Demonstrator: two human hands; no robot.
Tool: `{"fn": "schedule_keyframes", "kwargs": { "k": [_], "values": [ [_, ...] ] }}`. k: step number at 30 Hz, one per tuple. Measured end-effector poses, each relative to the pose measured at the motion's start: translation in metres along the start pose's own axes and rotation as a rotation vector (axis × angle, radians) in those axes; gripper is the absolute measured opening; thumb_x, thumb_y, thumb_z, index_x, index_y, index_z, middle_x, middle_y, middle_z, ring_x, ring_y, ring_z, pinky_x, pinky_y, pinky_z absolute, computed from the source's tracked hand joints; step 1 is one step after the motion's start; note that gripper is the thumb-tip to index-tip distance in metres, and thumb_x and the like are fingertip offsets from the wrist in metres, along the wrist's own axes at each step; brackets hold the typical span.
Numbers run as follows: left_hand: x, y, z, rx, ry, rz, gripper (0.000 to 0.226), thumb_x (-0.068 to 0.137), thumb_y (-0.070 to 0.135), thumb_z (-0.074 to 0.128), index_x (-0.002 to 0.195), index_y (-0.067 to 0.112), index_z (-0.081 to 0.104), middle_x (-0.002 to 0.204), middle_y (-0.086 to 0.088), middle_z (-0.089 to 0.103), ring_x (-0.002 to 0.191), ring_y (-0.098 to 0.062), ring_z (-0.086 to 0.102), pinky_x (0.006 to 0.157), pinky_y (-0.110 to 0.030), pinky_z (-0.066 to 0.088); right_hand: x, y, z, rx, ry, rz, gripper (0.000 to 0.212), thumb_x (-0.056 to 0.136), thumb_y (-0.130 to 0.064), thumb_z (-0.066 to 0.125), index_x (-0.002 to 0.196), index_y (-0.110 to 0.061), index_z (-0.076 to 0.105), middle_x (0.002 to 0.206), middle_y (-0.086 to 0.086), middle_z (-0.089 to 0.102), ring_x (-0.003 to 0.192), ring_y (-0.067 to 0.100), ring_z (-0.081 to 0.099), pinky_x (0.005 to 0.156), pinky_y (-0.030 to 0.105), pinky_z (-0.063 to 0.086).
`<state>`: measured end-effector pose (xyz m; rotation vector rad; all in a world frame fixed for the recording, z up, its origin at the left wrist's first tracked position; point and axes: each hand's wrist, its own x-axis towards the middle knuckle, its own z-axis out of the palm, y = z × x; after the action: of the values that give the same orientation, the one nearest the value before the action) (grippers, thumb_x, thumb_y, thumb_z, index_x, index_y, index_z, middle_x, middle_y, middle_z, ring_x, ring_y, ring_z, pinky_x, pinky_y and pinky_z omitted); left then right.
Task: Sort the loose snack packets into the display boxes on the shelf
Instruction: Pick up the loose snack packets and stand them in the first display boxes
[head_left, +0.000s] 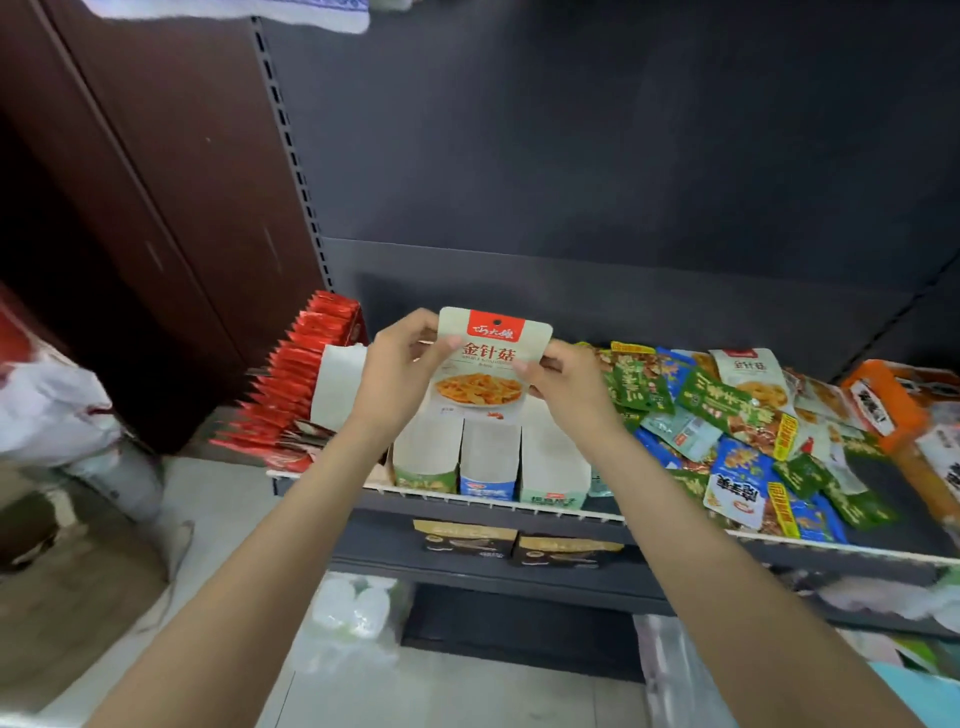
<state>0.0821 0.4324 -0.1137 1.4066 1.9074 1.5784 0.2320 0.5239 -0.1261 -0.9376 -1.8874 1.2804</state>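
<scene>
- My left hand (397, 371) and right hand (563, 387) both hold one beige snack packet (491, 364) upright, above the row of display boxes; the red band and printed dish face me.
- My left fingers are curled round the packet's left edge with the thumb across its front; my right fingers pinch its right edge. Both hands are clamped on this one packet.
- Just below it stand three open display boxes: one with a green base (426, 449), one with a blue base (489, 460), and a pale green one (553, 467). Another white box (337, 387) stands behind my left wrist, with a row of red packets (291, 384) to its left.
- I judge the step to be reading the packet and matching it to a box, not yet dropping it in.
- Much is left: a loose pile of packets (737, 436), green, blue and beige, lies on the shelf (893, 530) to my right. An orange box (883, 400) sits at the pile's far edge.
- Next move, as I see it: choose the box whose front matches this beige design, keep the packet upright, lower its bottom edge between that box's walls, then let go.
- From here the box fronts are too foreshortened to read, so I cannot tell which one matches.
</scene>
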Motion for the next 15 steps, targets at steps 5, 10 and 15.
{"fn": "schedule_keyframes", "kwargs": {
  "k": [5,10,15],
  "values": [
    [-0.006,-0.021,-0.042,0.082,0.078,-0.036,0.003,0.091,0.015,0.061,0.087,0.015,0.061,0.088,0.009,0.066,0.088,-0.011,0.065,0.076,-0.026,0.055,0.006,-0.01,0.041,-0.019,-0.069,0.002,0.024,0.091,-0.008,0.057,0.113,-0.003,0.065,0.115,0.01,0.066,0.105,0.022,0.063,0.086,0.037,0.055],
    [-0.011,-0.043,-0.085,0.142,0.132,-0.056,0.016,0.09,0.019,0.062,0.095,0.005,0.065,0.093,-0.001,0.07,0.089,-0.014,0.066,0.082,-0.035,0.055,0.008,-0.02,0.083,-0.073,-0.084,-0.013,0.022,0.092,-0.011,0.056,0.094,0.01,0.062,0.103,0.018,0.068,0.096,0.029,0.064,0.083,0.053,0.053],
    [-0.004,-0.068,-0.125,0.185,0.073,-0.045,0.013,0.09,0.018,0.063,0.093,0.006,0.065,0.092,-0.001,0.071,0.089,-0.013,0.066,0.083,-0.034,0.054,0.01,-0.027,0.127,-0.112,-0.059,-0.021,0.018,0.093,-0.013,0.055,0.096,0.001,0.065,0.109,0.01,0.068,0.096,0.014,0.063,0.085,0.041,0.056]
  ]
}}
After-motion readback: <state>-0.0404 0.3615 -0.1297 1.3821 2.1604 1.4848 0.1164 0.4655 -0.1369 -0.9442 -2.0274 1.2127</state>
